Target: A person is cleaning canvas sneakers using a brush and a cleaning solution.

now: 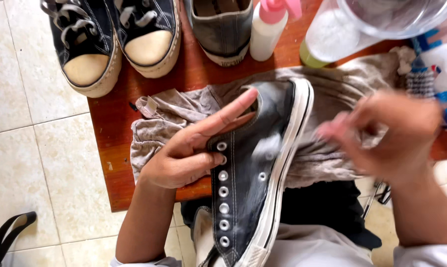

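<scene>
A: Left hand [184, 155] — fingers?
B: Curled around the eyelet edge of black high-top sneaker [253, 163]; index finger stretched long across the shoe's opening, thumb pressed beside the metal eyelets. Holding the shoe.

A: Right hand [391, 131]?
B: Blurred. Fingers bunched loosely, tips pointing toward the shoe's side, hovering just beside the white rubber sole. Whether pinching anything: cannot tell.

A: Position of the sneaker?
B: Lying on its side, laces out, toe toward the far edge of the table, heel hanging over the near edge above the lap. Resting on a crumpled grey cloth [332, 94].

A: Beneath the cloth?
B: Reddish wooden table [115, 163], over pale floor tiles [31, 148].

A: Far edge of table?
B: Pair of black laced sneakers with cream toe caps [115, 39], left. One grey slip-on shoe [222, 29] beside them. White spray bottle with pink head [269, 24] next. Clear plastic container [371, 20] at top right.

A: Right margin?
B: Blue-and-white brush [431, 74], touching the cloth's corner.

A: Lower left corner?
B: Black strap [6, 235] on the floor.
</scene>
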